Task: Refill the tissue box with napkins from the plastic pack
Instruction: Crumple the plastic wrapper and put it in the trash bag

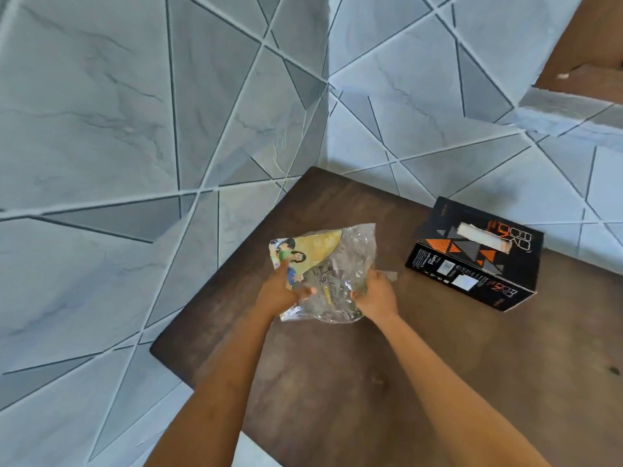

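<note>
A crumpled clear plastic pack [340, 264] with a yellow printed picture panel lies on the dark brown table [337, 382], looking flat. My left hand [281, 291] grips its left side over the picture. My right hand [376, 294] grips its right edge. To the right stands a black tissue box [472, 261] with orange and grey triangles; white tissue shows in its top slot. I cannot tell whether any napkins are inside the pack.
The table sits over a grey tiled floor [101, 129] with diagonal lines. Its left corner edge [158, 348] lies close to my left arm. A brown wooden surface [590, 45] shows at the top right.
</note>
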`<state>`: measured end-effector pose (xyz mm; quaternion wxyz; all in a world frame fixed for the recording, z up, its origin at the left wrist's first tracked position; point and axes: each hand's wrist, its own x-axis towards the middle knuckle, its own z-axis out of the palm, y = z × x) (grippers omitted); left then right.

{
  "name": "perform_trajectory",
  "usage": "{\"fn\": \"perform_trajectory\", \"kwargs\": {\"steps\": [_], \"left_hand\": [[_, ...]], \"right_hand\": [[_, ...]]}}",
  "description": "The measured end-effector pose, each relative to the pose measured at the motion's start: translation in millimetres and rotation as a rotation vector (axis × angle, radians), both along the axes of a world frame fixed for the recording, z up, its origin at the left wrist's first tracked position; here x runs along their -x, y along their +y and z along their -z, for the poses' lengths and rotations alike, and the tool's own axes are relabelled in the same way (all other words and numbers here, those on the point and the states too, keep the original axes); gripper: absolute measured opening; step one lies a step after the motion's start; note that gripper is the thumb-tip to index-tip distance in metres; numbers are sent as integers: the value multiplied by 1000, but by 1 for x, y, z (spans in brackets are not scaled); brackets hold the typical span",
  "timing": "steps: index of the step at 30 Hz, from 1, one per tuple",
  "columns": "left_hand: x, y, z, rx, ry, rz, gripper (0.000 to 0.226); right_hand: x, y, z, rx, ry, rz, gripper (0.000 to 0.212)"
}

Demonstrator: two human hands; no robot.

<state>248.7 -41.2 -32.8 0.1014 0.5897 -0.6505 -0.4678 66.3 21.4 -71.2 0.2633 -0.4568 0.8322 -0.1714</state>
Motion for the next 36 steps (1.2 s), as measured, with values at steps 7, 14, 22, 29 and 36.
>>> {"fn": "perform_trajectory", "kwargs": {"steps": [7, 14, 22, 29, 36], "left_hand": [[11, 26, -14, -39, 203, 114, 90], [23, 45, -41, 157, 301, 122, 26], [74, 85, -61, 130, 283, 306, 18], [150, 168, -95, -66, 504, 352, 19], [199, 261, -118, -111, 394, 1013, 82]], "right_hand": [[-23, 29, -40, 216, -781, 38, 44], [-10, 73, -67, 392, -832, 2, 37], [31, 141, -90, 511, -329, -193, 96], [61, 234, -91, 587, -262, 117, 33], [110, 371, -105, 650, -129, 498, 13]]}}
